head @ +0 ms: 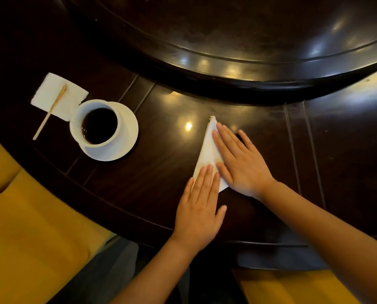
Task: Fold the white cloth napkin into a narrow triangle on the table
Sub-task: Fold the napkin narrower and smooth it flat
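The white cloth napkin [207, 150] lies on the dark wooden table [161, 163] as a narrow triangle, its tip pointing away from me. My right hand [240, 161] rests flat on the napkin's right side, fingers spread and stretched toward the tip. My left hand [199, 207] lies flat on the napkin's near end, fingertips on the cloth, palm on the table. Both hands press down and grip nothing. They hide the napkin's right edge and near corner.
A white cup of dark coffee [96, 123] stands on a white saucer [126, 137] at the left. Beyond it lies a paper napkin [56, 95] with a wooden stirrer [49, 113]. A raised round turntable [227, 69] fills the far side. Yellow seat cushions [30, 227] flank me.
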